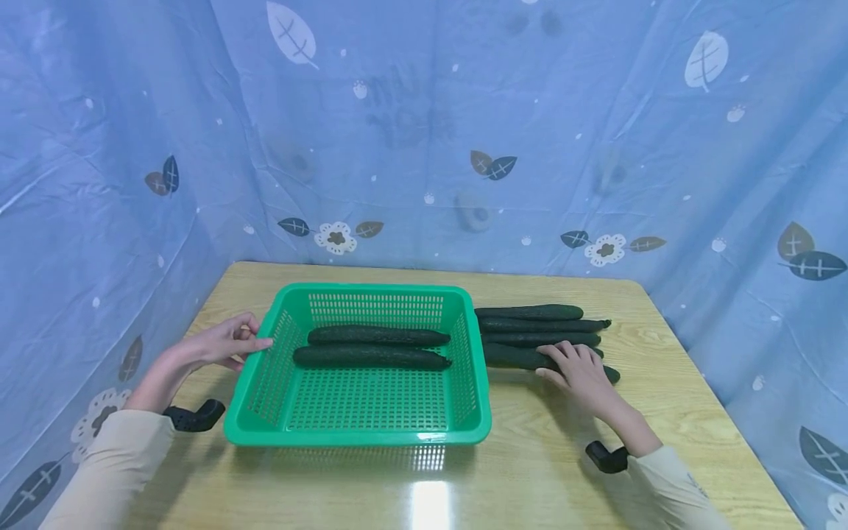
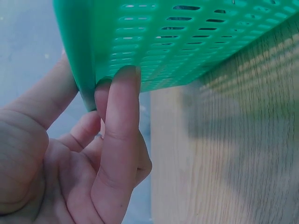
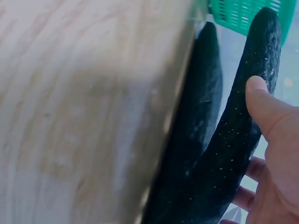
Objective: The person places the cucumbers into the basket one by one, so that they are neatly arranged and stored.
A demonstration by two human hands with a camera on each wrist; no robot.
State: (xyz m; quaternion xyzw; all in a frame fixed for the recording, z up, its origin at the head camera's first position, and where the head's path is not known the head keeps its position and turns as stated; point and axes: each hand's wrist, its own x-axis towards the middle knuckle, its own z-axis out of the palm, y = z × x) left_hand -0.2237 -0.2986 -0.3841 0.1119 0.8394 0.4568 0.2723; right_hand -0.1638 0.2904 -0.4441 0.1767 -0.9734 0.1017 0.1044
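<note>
My left hand pinches the left rim of a green plastic basket, thumb over the edge and fingers against the slotted outer wall. Two dark green cucumbers lie side by side across the basket's floor. On the right, my right hand grips the nearest cucumber of a group, thumb on one side and fingers round the other. That cucumber's left end reaches the basket's right side in the head view. Another cucumber lies right beside it in the right wrist view.
Several more cucumbers lie in a row on the wooden table, just right of the basket. A blue patterned curtain hangs behind the table and along its sides. Black wrist devices sit at both cuffs.
</note>
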